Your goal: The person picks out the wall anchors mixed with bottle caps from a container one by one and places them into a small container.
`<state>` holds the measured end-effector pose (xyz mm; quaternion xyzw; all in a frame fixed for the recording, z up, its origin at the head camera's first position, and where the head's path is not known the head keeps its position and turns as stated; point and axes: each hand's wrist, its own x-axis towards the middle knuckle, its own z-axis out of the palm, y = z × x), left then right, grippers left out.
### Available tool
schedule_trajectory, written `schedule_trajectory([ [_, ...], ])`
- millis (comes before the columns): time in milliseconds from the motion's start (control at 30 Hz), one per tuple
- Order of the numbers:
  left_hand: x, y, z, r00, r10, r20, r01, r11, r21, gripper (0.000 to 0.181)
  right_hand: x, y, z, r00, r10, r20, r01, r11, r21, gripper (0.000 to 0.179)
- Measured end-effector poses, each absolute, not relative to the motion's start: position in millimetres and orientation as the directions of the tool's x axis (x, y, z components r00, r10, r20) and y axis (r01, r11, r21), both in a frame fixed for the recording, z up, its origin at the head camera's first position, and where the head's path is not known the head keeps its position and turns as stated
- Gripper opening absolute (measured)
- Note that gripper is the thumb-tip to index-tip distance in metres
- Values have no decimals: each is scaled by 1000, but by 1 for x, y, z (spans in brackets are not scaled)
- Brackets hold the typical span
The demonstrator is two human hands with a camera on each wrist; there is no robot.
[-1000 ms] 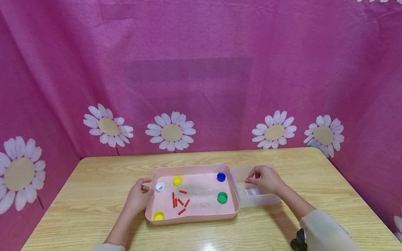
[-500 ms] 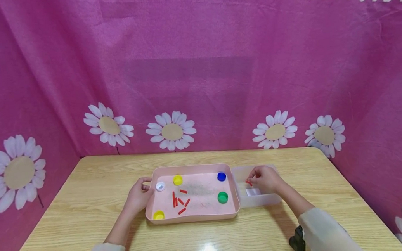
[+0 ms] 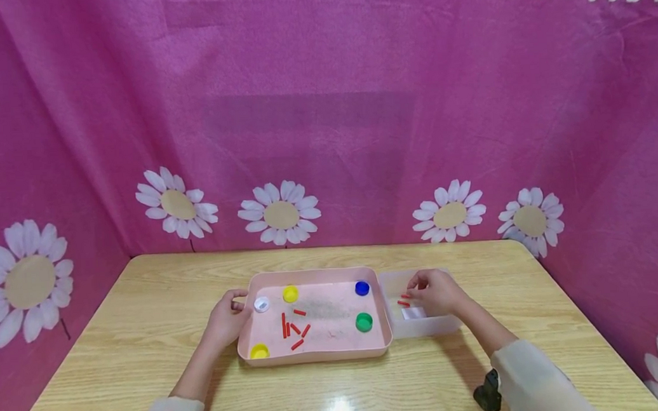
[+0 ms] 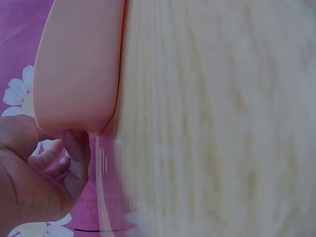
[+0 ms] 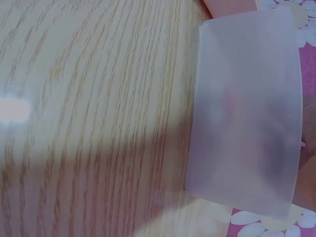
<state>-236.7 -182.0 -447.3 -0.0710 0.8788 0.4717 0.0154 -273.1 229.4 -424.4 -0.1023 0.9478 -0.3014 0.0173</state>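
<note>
Left hand (image 3: 226, 319): from here I see it grips pink tray (image 3: 328, 356)
Right hand (image 3: 435, 292): pinches red stick (image 3: 405, 296) over translucent box (image 3: 429, 328)

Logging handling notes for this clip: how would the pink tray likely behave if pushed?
The pink tray probably slides rather than tips, being broad and low. Its thin-looking walls suggest some flex. The loose red sticks inside would likely shift with a jolt.

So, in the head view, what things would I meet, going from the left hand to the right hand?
Left hand → white cap → larger group of red sticks → green cap → right hand.
</note>
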Motion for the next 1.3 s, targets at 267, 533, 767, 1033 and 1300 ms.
schedule_trajectory([
  [267,-237,-183,-448,-989,-112,-94,-140,543,828,40,-269,230,-418,-970,-231,70,-227,773,-593,10],
  [533,-238,-183,-448,-991,-105,-84,-128,543,830,41,-263,220,-411,-975,-208,81,-214,764,-608,13],
  [767,-237,-183,-449,-989,-103,-102,-141,531,835,41,-262,211,-405,-979,-178,97,-198,746,-635,15],
  [1033,-237,-184,-452,-988,-108,-107,-147,518,843,40,-260,199,-399,-979,-172,106,-197,705,-682,16],
  [1300,-238,-184,-453,-988,-109,-112,-151,481,864,40,-258,180,-400,-970,-203,133,-235,661,-712,14],
])
